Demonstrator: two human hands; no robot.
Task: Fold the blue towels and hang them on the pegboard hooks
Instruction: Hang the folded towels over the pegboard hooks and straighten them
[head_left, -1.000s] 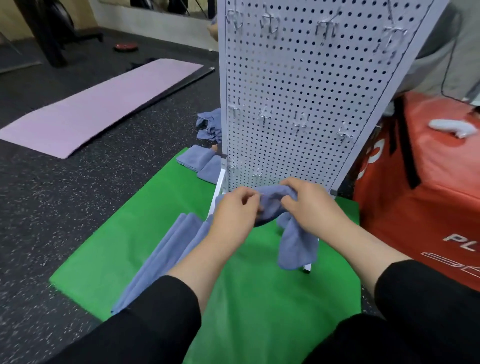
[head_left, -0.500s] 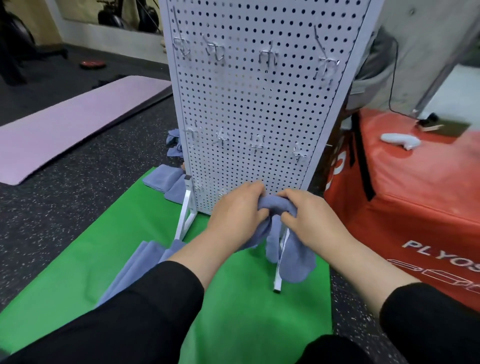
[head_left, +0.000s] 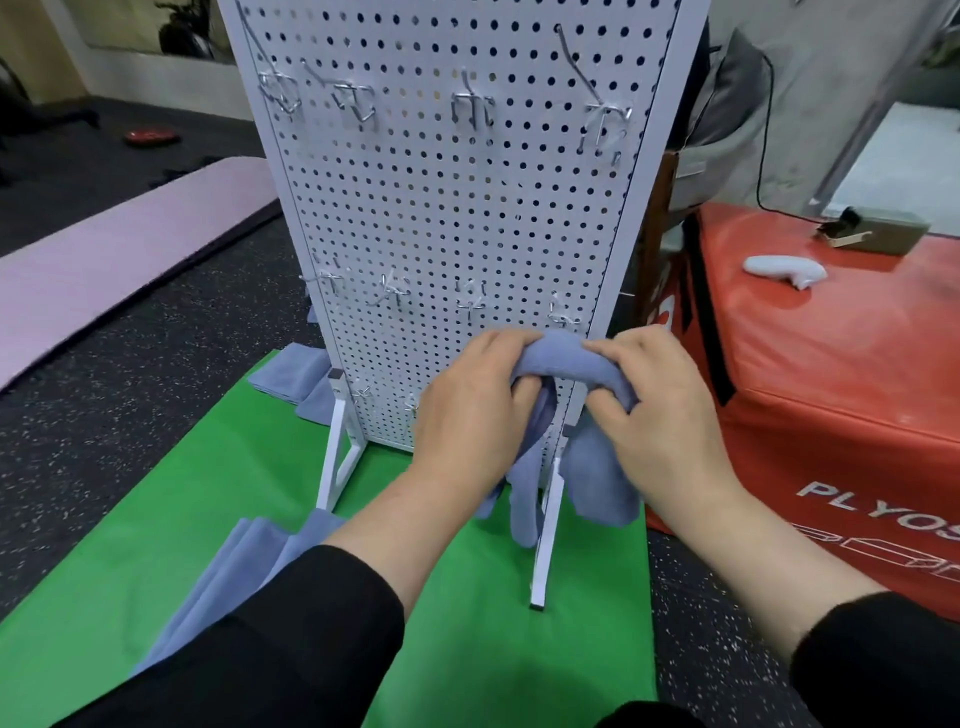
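Your view has closed in on the white perforated metal pegboard (head_left: 457, 208) since half a second ago; it now fills the upper middle, and its wire hooks (head_left: 470, 106) look larger. It stands on thin white feet on the smooth green mat (head_left: 182, 519), which lies on speckled black rubber floor (head_left: 104, 364). Left of the board the floor is open as far as the pink exercise mat (head_left: 93, 260); on the right, the red vinyl plyo box (head_left: 831, 389) sits close by the board's edge. Your hands have lifted the folded blue towel (head_left: 566, 358) higher, up against the board's lower right, just below the middle hook row. Your left hand (head_left: 467, 405) and right hand (head_left: 660, 415) both grip its soft rolled top; its ends hang down. More blue towels (head_left: 234, 571) lie rumpled by your left sleeve.
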